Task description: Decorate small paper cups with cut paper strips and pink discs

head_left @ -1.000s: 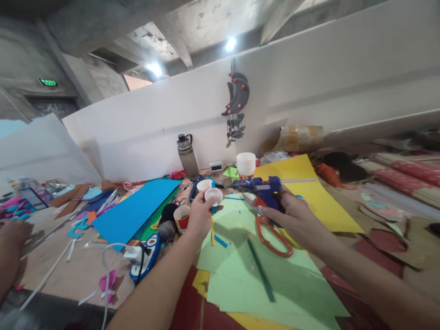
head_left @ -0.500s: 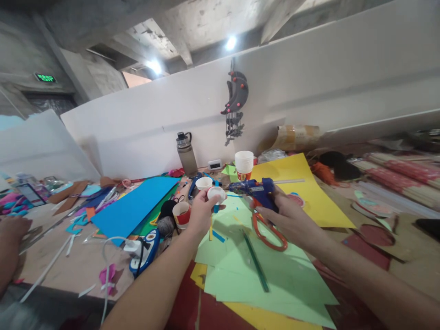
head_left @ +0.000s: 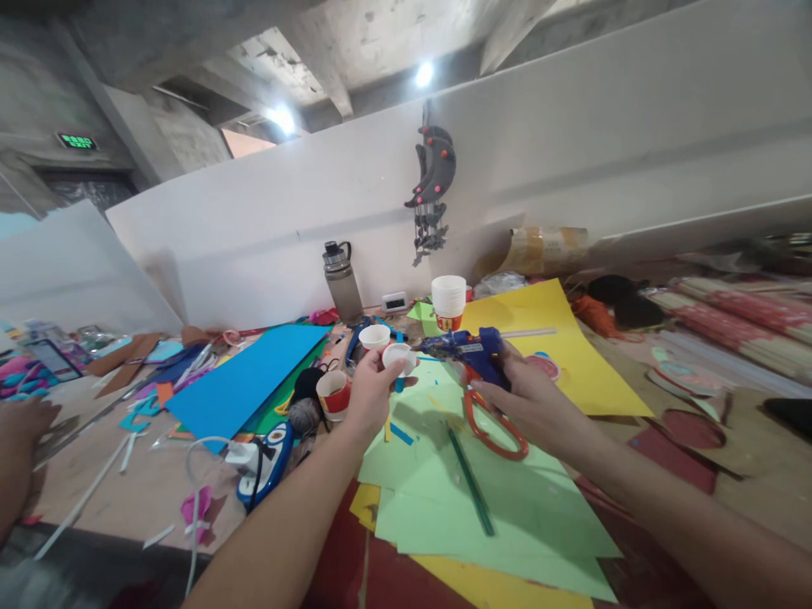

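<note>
1. Over the green paper [head_left: 437, 516], a white round piece [head_left: 398, 359] is being gripped in the fingers of the left hand [head_left: 370, 385]; a blue strip [head_left: 399, 384] is showing just below it.
2. Just right of it, the glue gun [head_left: 468, 347] is pointing its nozzle at the piece, the right hand's [head_left: 525, 381] fingers wrapping its handle.
3. Below the gun, scissors [head_left: 521, 450] and a pencil [head_left: 469, 479] are lying on the paper.
4. Left of the left hand, a red-and-white cup [head_left: 333, 394] is standing.
5. Farther back, a cup stack [head_left: 448, 298] and a bottle [head_left: 343, 288] are standing on the surface [head_left: 120, 507].
</note>
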{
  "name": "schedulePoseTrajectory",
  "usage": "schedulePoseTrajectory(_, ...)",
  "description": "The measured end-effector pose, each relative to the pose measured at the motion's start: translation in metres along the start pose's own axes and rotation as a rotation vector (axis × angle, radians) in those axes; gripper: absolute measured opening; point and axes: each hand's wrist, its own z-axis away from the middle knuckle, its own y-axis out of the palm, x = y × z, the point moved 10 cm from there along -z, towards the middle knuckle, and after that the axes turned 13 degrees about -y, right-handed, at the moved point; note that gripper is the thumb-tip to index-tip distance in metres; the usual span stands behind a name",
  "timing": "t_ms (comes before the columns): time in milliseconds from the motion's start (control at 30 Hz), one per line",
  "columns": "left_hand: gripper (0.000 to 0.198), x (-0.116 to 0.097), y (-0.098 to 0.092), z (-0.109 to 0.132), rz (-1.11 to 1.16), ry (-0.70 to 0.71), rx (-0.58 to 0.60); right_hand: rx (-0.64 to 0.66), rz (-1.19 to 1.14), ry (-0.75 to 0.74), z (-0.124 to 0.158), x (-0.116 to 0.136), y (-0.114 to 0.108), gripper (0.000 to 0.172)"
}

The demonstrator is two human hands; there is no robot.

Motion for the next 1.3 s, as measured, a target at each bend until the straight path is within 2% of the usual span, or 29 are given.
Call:
schedulePoseTrajectory(200, 0.041, 0.0004, -0.0002, 0.0002, 0.018, -0.003, -0.005, -0.024, 0.028, -0.016, -0.0006, 0.0017, -0.0026, 0.013)
schedulePoseTrajectory(600, 0.042, 0.0003, 0.0001, 0.0007, 0.008, 0.009, 0.002, -0.042, -0.015, 0.04, 0.0009, -0.0054, -0.0034, 0.02)
schedulePoseTrajectory(800, 0.044, 0.0002, -0.0005, 0.0002, 0.006, 0.01, -0.006, -0.043, 0.008, 0.001, 0.0008, -0.0016, -0.0041, 0.017)
schedulePoseTrajectory(1000, 0.044, 0.0, -0.0007, 0.0003, -0.009, 0.019, -0.007, -0.027, 0.028, 0.024, 0.0004, -0.0026, -0.0032, 0.031)
schedulePoseTrajectory(1133, 0.044, -0.0001, -0.0009, 0.0, -0.006, 0.02, -0.007, -0.022, 0.039, 0.007, 0.0003, -0.0002, -0.0034, 0.03)
schedulePoseTrajectory(1300, 0.043, 0.0011, -0.0005, 0.0003, -0.008, 0.018, -0.009, -0.016, 0.043, 0.009, 0.0001, -0.0001, -0.0028, 0.04)
